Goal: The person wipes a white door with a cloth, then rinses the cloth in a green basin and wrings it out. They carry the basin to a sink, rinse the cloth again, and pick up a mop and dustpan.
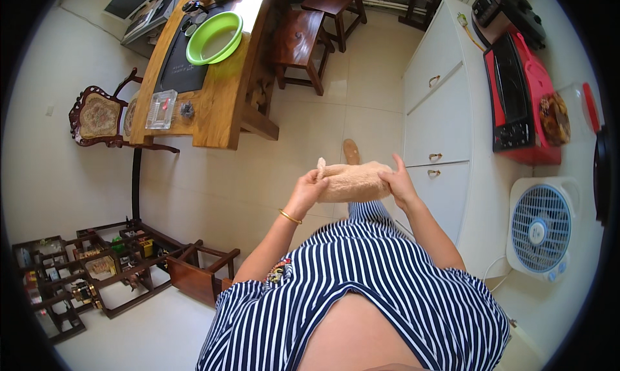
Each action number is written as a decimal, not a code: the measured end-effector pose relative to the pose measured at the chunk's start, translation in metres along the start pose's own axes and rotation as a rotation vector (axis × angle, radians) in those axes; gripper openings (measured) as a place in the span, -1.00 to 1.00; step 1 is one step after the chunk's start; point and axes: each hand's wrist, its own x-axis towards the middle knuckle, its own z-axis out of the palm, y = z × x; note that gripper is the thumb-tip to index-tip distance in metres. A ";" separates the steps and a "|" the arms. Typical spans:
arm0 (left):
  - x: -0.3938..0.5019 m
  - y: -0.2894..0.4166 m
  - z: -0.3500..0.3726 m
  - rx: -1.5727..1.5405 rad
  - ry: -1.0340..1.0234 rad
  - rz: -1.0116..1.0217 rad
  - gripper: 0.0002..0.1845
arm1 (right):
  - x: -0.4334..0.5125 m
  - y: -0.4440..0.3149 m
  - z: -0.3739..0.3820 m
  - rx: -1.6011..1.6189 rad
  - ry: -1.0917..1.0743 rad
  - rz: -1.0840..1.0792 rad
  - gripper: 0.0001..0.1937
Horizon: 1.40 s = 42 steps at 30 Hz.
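Note:
A beige, fuzzy folded cloth (356, 183) is stretched between my two hands in front of my body, above the tiled floor. My left hand (311, 189) grips its left end, thumb on top, where a small paler loop or corner sticks up. At the other end my right hand (398, 181) pinches the cloth, with one finger pointing outward. The undersides of the cloth and most of my gripping fingers are hidden. Below and beyond the cloth shows one brown shoe (351, 150).
Ahead on the left stands a wooden table (220, 104) bearing a green basin (215, 38) and a glass ashtray (161, 110). Wooden stools (298, 36) stand beyond. At right, a white cabinet (438, 124) carries a red toaster oven (513, 94) and a box fan (541, 228). A display shelf (104, 269) is at left.

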 end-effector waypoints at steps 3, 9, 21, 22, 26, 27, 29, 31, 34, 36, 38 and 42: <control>0.038 0.019 -0.024 0.008 0.119 0.034 -0.65 | 0.052 -0.041 0.019 -0.169 -0.204 0.000 -0.29; 0.091 0.063 -0.067 -0.173 0.390 0.111 -0.69 | 0.159 -0.126 0.072 -1.172 -0.587 -0.118 -0.48; 0.188 0.229 -0.269 -0.069 0.931 0.651 -0.69 | 0.311 -0.304 0.345 -0.684 -0.629 -1.010 -0.61; 0.201 0.244 -0.289 -0.075 0.946 0.705 -0.70 | 0.324 -0.316 0.369 -0.700 -0.608 -1.038 -0.60; 0.259 0.275 -0.360 -0.095 0.967 0.616 -0.67 | 0.377 -0.338 0.433 -0.724 -0.637 -1.096 -0.54; 0.276 0.279 -0.376 0.003 0.994 0.545 -0.65 | 0.394 -0.339 0.444 -0.864 -0.577 -1.109 -0.52; 0.302 0.277 -0.396 0.342 1.046 0.292 -0.50 | 0.420 -0.333 0.456 -1.167 -0.470 -1.083 -0.49; 0.323 0.266 -0.400 0.620 1.016 0.169 -0.42 | 0.441 -0.320 0.464 -1.367 -0.524 -1.035 -0.46; 0.352 0.247 -0.394 0.873 0.797 0.113 -0.35 | 0.467 -0.299 0.477 -1.753 -0.590 -1.004 -0.44; 0.366 0.236 -0.386 1.002 0.688 0.076 -0.31 | 0.478 -0.286 0.486 -1.869 -0.579 -1.033 -0.41; 0.376 0.227 -0.380 1.089 0.688 0.037 -0.28 | 0.488 -0.277 0.493 -2.043 -0.552 -1.082 -0.32; 0.386 0.220 -0.376 1.085 0.662 -0.052 -0.26 | 0.502 -0.267 0.501 -2.101 -0.684 -0.896 -0.33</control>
